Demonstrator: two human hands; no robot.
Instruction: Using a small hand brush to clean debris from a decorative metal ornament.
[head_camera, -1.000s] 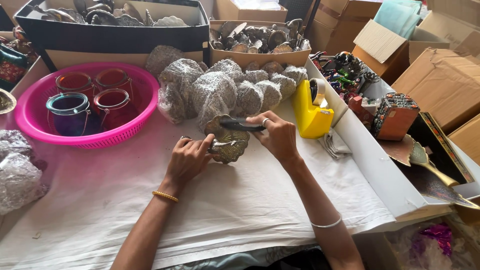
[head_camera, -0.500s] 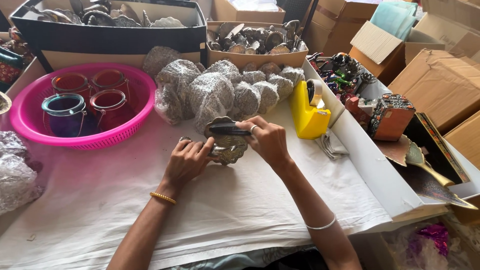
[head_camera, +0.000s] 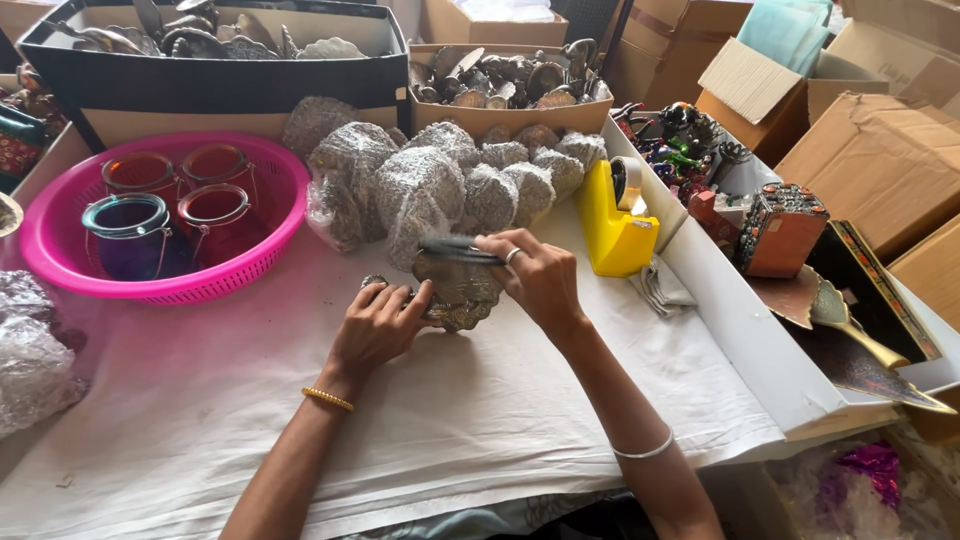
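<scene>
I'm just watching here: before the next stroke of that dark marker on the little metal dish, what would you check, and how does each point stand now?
1. Left hand steadies the metal dish: ok, fingers on its left edge.
2. Right hand grips the marker: ok, though the marker is blurred.
3. Marker tip on the dish: cannot tell.
4. Dish rests on the white cloth: cannot tell, it looks tilted.
5. Wrapped bundles clear of the marker: not ok, they lie right behind it.
6. Yellow tape dispenser clear of the right hand: ok.

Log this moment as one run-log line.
left hand: steadies brass dish | right hand: holds dark marker over it | behind: wrapped bundles
</scene>
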